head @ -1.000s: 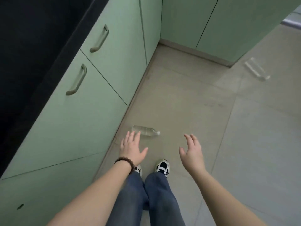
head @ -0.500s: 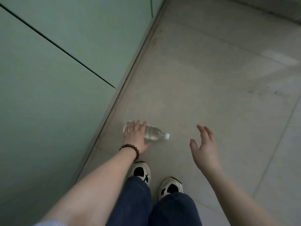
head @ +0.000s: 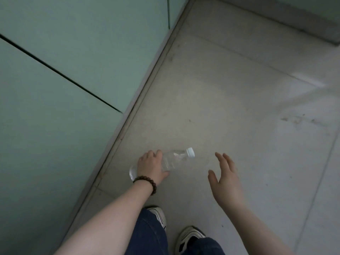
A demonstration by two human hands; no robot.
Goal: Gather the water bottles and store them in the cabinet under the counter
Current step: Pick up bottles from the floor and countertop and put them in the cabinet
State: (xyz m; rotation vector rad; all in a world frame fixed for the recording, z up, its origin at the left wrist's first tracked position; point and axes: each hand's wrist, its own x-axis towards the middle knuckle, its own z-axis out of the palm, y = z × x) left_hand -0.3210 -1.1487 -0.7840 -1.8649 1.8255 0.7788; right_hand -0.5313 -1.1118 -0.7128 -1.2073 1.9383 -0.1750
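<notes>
Bottle (head: 173, 159) clear, white cap, lying sideways on the floor (head: 239, 107). Left hand (head: 152, 167) wrapped round its middle, fingers curled. Right hand (head: 227, 178) nearby, fingers spread, touching nothing.

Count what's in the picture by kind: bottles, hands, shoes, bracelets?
Bottle: 1, clear, white cap, lying on the floor under the left hand
Hands: 2, the right hand open and empty
Shoes: 2, left shoe and right shoe
Bracelet: 1, brown beads, on the left wrist
Total: 6
</notes>
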